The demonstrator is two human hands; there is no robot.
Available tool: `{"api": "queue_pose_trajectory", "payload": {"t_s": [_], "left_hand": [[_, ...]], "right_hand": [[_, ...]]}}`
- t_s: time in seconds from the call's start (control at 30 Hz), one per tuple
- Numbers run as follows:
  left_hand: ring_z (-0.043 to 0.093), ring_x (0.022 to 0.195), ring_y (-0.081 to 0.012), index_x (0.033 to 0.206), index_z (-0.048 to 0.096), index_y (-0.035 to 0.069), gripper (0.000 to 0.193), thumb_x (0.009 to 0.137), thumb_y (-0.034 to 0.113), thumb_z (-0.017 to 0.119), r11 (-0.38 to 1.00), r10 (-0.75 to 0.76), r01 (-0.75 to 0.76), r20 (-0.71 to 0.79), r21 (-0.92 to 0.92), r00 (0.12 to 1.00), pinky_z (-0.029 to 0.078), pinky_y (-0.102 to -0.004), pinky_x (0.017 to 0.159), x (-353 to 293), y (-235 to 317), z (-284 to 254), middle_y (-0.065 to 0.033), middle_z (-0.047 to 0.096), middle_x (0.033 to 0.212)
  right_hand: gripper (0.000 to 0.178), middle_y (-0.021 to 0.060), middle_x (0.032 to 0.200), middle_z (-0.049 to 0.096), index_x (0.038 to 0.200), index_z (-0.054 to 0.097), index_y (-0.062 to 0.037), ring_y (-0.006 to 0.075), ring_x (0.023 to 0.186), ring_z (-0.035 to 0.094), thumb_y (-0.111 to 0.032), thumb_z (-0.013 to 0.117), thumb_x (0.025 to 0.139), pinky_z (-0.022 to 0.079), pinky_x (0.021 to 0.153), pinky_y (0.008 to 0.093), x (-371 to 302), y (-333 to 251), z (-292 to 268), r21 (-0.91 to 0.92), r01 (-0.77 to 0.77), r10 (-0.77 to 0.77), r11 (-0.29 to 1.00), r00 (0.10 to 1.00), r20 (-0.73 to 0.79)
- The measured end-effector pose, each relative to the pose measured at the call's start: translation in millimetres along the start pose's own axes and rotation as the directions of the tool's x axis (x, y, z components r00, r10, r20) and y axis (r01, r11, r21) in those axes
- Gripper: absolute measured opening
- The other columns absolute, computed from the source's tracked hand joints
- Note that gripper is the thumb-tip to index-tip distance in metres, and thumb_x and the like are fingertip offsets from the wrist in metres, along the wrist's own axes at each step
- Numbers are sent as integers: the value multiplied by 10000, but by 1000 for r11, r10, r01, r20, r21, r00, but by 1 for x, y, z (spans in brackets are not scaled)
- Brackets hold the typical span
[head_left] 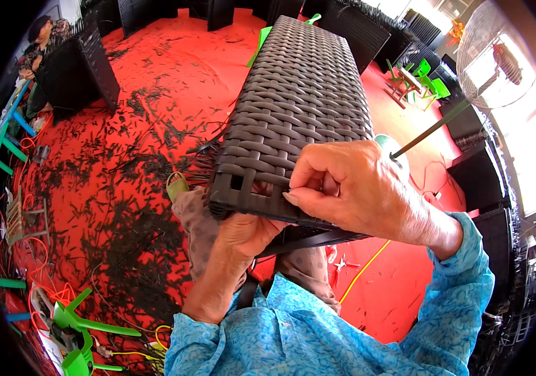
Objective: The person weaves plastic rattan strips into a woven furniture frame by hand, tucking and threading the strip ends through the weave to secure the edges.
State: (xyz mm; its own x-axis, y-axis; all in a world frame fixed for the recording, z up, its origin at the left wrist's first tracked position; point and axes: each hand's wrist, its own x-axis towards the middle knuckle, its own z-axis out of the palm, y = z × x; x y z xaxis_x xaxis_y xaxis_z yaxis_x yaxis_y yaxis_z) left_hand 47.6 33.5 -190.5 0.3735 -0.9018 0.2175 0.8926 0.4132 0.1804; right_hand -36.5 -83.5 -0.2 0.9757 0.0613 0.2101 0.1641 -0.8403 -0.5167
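A dark brown woven wicker piece (299,94), long and box-like, stands in front of me with its near end toward my body. Square gaps (237,182) show in the weave along that near end. My right hand (349,185) rests on the near right corner, thumb and forefinger pinched at the edge of a gap; what they hold, if anything, is too small to make out. From below, my left hand (243,237) reaches under the near edge. Its fingers are mostly hidden, though some skin shows through a gap.
Dark strip scraps (136,250) litter the red floor (211,69). At right stands a fan (496,66); green stools (77,319) lie lower left. Another person (46,37) sits far left behind a dark woven panel (77,75). A yellow cable (365,269) crosses the floor.
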Motion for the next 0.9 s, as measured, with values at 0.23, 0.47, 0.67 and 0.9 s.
{"api": "queue_pose_trajectory", "payload": {"t_s": [0.23, 0.47, 0.67, 0.9], "left_hand": [[518, 1181, -219, 1261, 521, 139, 540, 821, 414, 668, 978, 206, -205, -44, 33, 978, 435, -396, 1004, 4, -4, 11, -47, 534, 1290], [517, 1185, -263, 1275, 498, 84, 537, 835, 333, 680, 965, 202, -207, -48, -161, 978, 458, -427, 999, 2, 2, 6, -99, 526, 1288], [506, 1204, -304, 1299, 458, 50, 534, 867, 297, 652, 897, 123, -96, 35, -431, 992, 462, -464, 1006, 0, -2, -2, -177, 470, 1329], [465, 1252, -292, 1298, 465, 56, 522, 860, 261, 662, 833, 167, -96, 82, -545, 982, 413, -494, 1048, 6, -4, 14, -149, 475, 1341]], "right_hand": [[146, 82, 843, 561, 870, 619, -34, 214, 684, 597, -90, 719, 779, 490, 584, 313, -2, -1, 5, -36, 127, -128, 991, 991, -49], [204, 106, 861, 594, 981, 640, -55, 290, 791, 626, -92, 700, 790, 519, 664, 355, -3, 1, 4, -31, 110, -111, 993, 993, -40], [238, 103, 813, 599, 1015, 659, -47, 253, 746, 614, -65, 700, 782, 495, 644, 338, -5, 14, 6, 35, 160, -158, 987, 986, -53], [195, 100, 805, 590, 994, 672, -48, 253, 725, 616, -52, 681, 799, 496, 620, 341, 1, 12, 12, 11, 212, -211, 977, 973, -91]]}}
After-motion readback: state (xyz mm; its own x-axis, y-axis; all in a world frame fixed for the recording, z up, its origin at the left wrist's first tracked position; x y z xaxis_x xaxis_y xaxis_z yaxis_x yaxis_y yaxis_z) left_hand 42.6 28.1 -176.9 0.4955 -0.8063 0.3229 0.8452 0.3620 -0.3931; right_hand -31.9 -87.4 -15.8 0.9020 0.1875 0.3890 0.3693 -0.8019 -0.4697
